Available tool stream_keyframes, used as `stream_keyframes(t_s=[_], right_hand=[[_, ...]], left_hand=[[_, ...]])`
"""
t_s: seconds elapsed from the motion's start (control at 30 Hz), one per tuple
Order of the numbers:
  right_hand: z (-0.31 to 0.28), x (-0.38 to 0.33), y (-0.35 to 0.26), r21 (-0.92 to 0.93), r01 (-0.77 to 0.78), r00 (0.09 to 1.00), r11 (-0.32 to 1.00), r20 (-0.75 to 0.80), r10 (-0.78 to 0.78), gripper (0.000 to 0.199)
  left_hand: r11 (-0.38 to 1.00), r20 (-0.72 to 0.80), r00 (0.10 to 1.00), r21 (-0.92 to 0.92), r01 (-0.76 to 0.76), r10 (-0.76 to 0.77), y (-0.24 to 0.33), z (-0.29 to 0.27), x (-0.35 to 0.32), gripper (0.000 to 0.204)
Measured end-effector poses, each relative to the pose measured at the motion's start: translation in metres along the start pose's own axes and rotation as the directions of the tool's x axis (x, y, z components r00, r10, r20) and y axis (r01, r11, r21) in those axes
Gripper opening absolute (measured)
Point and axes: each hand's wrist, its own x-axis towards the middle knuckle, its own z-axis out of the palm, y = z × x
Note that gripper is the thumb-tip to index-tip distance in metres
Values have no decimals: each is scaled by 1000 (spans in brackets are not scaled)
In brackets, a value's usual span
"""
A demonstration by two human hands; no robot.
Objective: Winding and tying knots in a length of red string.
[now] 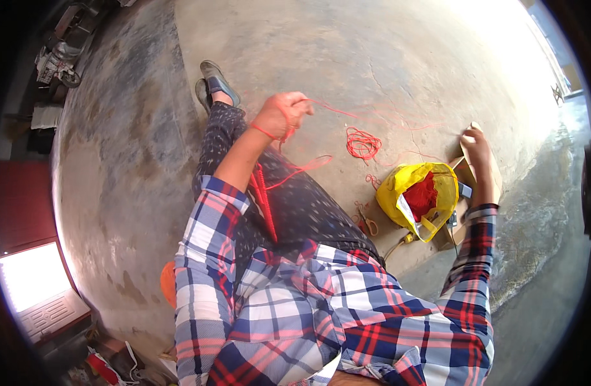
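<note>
Winding red thread (321, 161) around its closed fingers, the left hand (284, 114) holds loops that run down the forearm. The right hand (479, 151) rests flat on cardboard (495, 168). Loose strands toward the floor tangle (362, 144) could likely knot or snag.

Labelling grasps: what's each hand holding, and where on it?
Left hand: red thread, wound around the hand and pinched at the fingers. Right hand: holds nothing, resting on cardboard.
</note>
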Motion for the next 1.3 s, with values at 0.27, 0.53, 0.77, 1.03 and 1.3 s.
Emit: stream_keyframes(t_s=[0.27,0.53,0.77,1.03,1.3], right_hand=[[2,-52,-280,876,-275,749,397,454,-483,44],[-14,-10,-203,872,-92,975,481,178,-136,18],[-48,11,-24,873,-133,842,469,-150,518,20],[55,-24,-144,653,-132,971,746,235,-34,44],[25,-31,-275,844,-293,777,449,484,-403,20]], left_hand=[[989,218,968,46,-141,128,54,43,-5,21],[953,138,986,275,-127,92,17,0,-9,20],[879,-76,993,475,-46,93,-29,-45,-10,22],[954,13,998,293,-60,58,14,-6,-7,20],[946,88,991,299,-123,101,36,-9,-12,18]])
